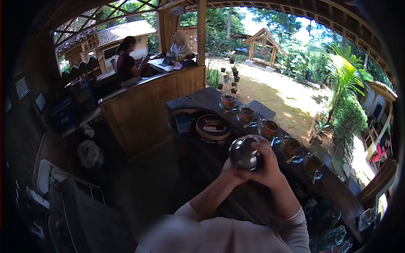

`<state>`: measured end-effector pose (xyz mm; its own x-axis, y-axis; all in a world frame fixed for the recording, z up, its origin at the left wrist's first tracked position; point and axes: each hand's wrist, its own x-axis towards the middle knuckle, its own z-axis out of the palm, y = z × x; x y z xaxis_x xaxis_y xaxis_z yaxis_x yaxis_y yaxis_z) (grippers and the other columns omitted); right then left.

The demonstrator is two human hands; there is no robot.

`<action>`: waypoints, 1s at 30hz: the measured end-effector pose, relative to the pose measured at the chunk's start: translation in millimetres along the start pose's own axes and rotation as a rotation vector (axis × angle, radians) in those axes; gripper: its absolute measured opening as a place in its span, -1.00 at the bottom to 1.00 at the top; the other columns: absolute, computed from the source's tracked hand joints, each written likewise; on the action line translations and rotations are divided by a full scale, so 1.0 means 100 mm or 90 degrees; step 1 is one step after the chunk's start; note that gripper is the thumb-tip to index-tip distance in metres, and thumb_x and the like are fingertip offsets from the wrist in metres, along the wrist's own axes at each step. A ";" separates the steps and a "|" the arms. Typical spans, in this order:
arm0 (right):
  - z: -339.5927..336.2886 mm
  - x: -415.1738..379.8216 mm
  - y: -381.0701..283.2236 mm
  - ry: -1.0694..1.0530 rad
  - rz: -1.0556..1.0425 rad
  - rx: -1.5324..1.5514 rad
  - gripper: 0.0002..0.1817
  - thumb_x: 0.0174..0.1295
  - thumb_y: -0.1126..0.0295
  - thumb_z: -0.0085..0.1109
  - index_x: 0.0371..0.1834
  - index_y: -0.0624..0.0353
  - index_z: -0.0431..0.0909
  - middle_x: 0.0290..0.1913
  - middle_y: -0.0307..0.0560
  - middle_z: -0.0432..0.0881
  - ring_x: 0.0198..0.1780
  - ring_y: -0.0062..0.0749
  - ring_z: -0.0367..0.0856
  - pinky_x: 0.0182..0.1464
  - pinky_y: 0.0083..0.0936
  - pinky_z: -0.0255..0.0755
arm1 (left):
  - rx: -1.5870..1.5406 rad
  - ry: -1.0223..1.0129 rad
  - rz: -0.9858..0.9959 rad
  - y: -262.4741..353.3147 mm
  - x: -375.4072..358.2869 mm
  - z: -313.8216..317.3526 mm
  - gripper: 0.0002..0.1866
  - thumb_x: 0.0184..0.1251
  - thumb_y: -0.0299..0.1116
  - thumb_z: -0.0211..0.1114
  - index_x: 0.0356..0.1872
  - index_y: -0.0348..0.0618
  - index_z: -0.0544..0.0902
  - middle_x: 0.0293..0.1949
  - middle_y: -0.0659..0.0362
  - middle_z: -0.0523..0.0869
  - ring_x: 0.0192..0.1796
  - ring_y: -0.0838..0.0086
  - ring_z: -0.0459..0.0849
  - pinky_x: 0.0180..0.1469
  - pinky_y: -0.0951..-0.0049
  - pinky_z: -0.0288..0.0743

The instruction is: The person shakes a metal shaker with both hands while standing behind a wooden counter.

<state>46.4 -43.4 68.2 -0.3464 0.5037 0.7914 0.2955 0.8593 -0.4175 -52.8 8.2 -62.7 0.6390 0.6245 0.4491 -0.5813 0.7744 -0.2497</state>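
Glossy round object (241,155) | left hand (234,174) beneath, right hand (268,163) alongside (forearms converging) | grip: both holding it

You can make out no word for certain. The round, dark-lidded container with a tan rim (212,129), near the far left corner of the dark wooden surface (192,99) before you, carries pale lettering on its lid and more on its side, both too small and blurred to read.

Person in dark red top (126,67) beside wooden counter (152,99); outside, potted plants (236,79), roofed wooden frame (263,47), palm (346,71).
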 end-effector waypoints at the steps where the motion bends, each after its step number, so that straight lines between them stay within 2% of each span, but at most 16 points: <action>1: 0.04 -0.02 0.03 0.029 0.043 0.044 -0.22 -0.33 0.28 0.55 0.09 -0.09 0.38 0.15 0.09 0.37 0.13 0.21 0.40 0.05 -0.02 0.39 | 0.201 0.265 0.104 0.07 -0.12 0.09 -0.67 0.38 -0.23 -0.12 0.00 -0.12 0.52 -0.07 0.09 0.61 -0.06 0.34 0.63 -0.10 0.30 0.60; 5: 0.10 0.14 -0.79 -0.118 -0.503 -0.024 -0.56 -0.22 0.26 0.48 -0.20 -0.21 0.54 0.02 -0.14 0.48 0.07 0.00 0.44 0.14 0.09 0.26 | 0.288 0.120 0.095 -0.18 -0.29 1.02 -0.68 0.32 -0.09 -0.01 -0.02 0.05 0.53 -0.03 0.03 0.57 -0.03 0.21 0.60 -0.04 0.13 0.55; 6: 0.05 -0.03 -1.09 -0.224 -0.342 0.021 -0.60 -0.15 0.27 0.41 -0.19 -0.35 0.53 -0.03 -0.23 0.48 0.07 -0.05 0.43 0.24 0.09 0.11 | 0.394 0.035 0.124 -0.11 -0.32 1.05 -0.68 0.32 -0.03 0.02 -0.04 0.09 0.52 -0.03 -0.01 0.54 -0.04 0.13 0.57 -0.04 0.09 0.55; 7: 0.13 0.03 -1.15 -0.157 -0.602 -0.105 -0.60 -0.11 0.27 0.36 -0.15 -0.39 0.51 -0.06 -0.26 0.46 0.09 -0.06 0.41 0.30 0.06 -0.01 | 0.464 -0.169 0.141 -0.23 -0.30 1.24 -0.67 0.32 -0.01 0.02 -0.06 0.07 0.52 -0.06 -0.01 0.54 -0.08 0.14 0.57 -0.09 0.13 0.58; 9: 0.24 0.05 -1.15 -0.097 -0.580 -0.036 -0.56 -0.11 0.29 0.37 -0.11 -0.36 0.51 -0.02 -0.24 0.45 0.12 -0.11 0.40 0.25 -0.01 0.12 | 0.484 -0.204 0.186 -0.21 -0.36 1.35 -0.69 0.32 -0.02 0.03 -0.08 0.07 0.52 -0.09 -0.01 0.53 -0.10 0.16 0.56 -0.15 0.18 0.60; 11: 0.36 0.22 -0.81 -0.079 -0.534 0.070 -0.40 -0.14 0.37 0.38 0.06 -0.25 0.45 0.11 -0.27 0.44 0.16 -0.18 0.41 0.16 -0.01 0.25 | 0.398 0.063 0.230 -0.05 -0.51 1.19 -0.65 0.36 -0.06 -0.05 -0.01 0.02 0.50 -0.08 0.04 0.57 -0.06 0.25 0.59 -0.17 0.22 0.62; 15: 0.58 0.02 -0.22 0.026 0.021 0.135 -0.25 -0.28 0.36 0.53 0.08 -0.09 0.36 0.12 0.05 0.41 0.17 0.12 0.37 0.09 0.00 0.35 | 0.261 0.265 0.309 0.03 -0.62 0.59 -0.59 0.37 -0.15 -0.18 0.02 -0.15 0.50 -0.04 0.09 0.61 -0.02 0.28 0.62 0.06 0.17 0.51; 19: 0.36 0.08 -0.99 -0.097 -0.547 0.125 -0.66 -0.14 0.26 0.36 -0.23 -0.36 0.58 0.10 -0.30 0.47 0.16 0.21 0.35 0.12 0.11 0.22 | 0.417 0.003 0.225 -0.02 -0.63 1.12 -0.65 0.36 -0.07 -0.06 -0.07 -0.02 0.55 -0.08 0.00 0.61 -0.07 0.21 0.62 -0.05 0.19 0.55; 20: 0.21 -0.11 -1.17 -0.221 -0.460 0.080 -0.55 -0.14 0.25 0.34 -0.10 -0.42 0.51 0.09 -0.39 0.46 0.17 0.14 0.35 0.11 0.13 0.18 | 0.482 -0.128 0.241 -0.14 -0.56 1.32 -0.64 0.35 -0.04 -0.04 -0.08 -0.03 0.55 -0.10 0.00 0.61 -0.08 0.21 0.62 -0.07 0.20 0.55; 21: 0.28 -0.06 -1.17 -0.084 -0.673 -0.042 -0.55 -0.10 0.36 0.31 -0.11 -0.46 0.51 0.03 -0.24 0.44 0.13 -0.25 0.41 0.24 0.01 0.06 | 0.545 -0.264 0.252 -0.32 -0.50 1.52 -0.63 0.34 -0.01 -0.01 -0.10 -0.05 0.56 -0.12 0.01 0.61 -0.08 0.20 0.61 -0.08 0.21 0.56; 23: 0.30 -0.06 -1.09 -0.020 -0.659 -0.047 -0.40 -0.12 0.27 0.34 0.07 -0.38 0.38 0.10 -0.38 0.45 0.16 -0.04 0.39 0.11 0.07 0.21 | 0.557 -0.242 0.233 -0.31 -0.50 1.52 -0.62 0.32 0.01 0.03 -0.11 -0.05 0.56 -0.18 0.04 0.60 -0.11 0.25 0.61 -0.10 0.22 0.56; 25: 0.34 0.04 -0.90 -0.075 -0.321 0.176 -0.40 -0.25 0.36 0.46 -0.01 -0.17 0.49 0.06 -0.03 0.42 0.17 -0.19 0.40 0.21 0.01 0.15 | 0.408 0.095 0.234 -0.12 -0.57 1.21 -0.60 0.33 0.01 -0.01 -0.09 -0.07 0.54 -0.22 0.10 0.60 -0.12 0.30 0.60 -0.09 0.21 0.55; 26: 0.44 0.04 -0.56 -0.049 -0.255 0.155 -0.30 -0.29 0.34 0.51 0.04 -0.08 0.43 0.08 0.02 0.41 0.17 -0.12 0.39 0.19 0.00 0.19 | 0.221 0.123 0.267 -0.23 -0.65 0.97 -0.65 0.32 -0.06 0.00 -0.06 -0.04 0.53 -0.18 0.15 0.61 -0.10 0.33 0.61 -0.03 0.20 0.53; 27: 0.50 0.01 -0.27 -0.025 -0.190 0.136 -0.20 -0.34 0.33 0.55 0.10 0.00 0.37 0.10 0.08 0.39 0.18 -0.05 0.39 0.17 -0.02 0.23 | 0.555 0.035 0.371 -0.02 -0.57 0.51 -0.65 0.32 -0.11 -0.03 -0.02 -0.05 0.52 -0.10 0.18 0.61 -0.04 0.34 0.60 0.05 0.21 0.49; 29: 0.42 -0.09 -0.19 0.046 0.099 0.212 -0.10 -0.35 0.31 0.58 0.17 0.08 0.27 0.14 0.11 0.38 0.19 0.09 0.37 0.17 -0.08 0.26 | 0.260 0.357 0.308 0.12 -0.65 0.10 -0.61 0.33 -0.14 -0.08 0.02 -0.14 0.50 -0.03 0.13 0.60 0.02 0.34 0.59 0.11 0.27 0.46; 30: 0.34 -0.04 -0.28 0.067 -0.097 0.189 -0.18 -0.27 0.34 0.53 0.15 0.00 0.30 0.13 0.10 0.40 0.13 0.12 0.41 0.15 -0.01 0.28 | 0.339 0.205 0.309 -0.33 -0.50 0.70 -0.60 0.35 -0.12 -0.14 0.01 -0.11 0.51 -0.03 0.11 0.60 0.01 0.37 0.60 0.07 0.23 0.50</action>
<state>9.6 -66.0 61.9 -0.2680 0.3687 0.8900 -0.0297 0.9203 -0.3902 -101.2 -55.8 -16.8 0.3185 0.9421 0.1047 -0.9439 0.3051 0.1264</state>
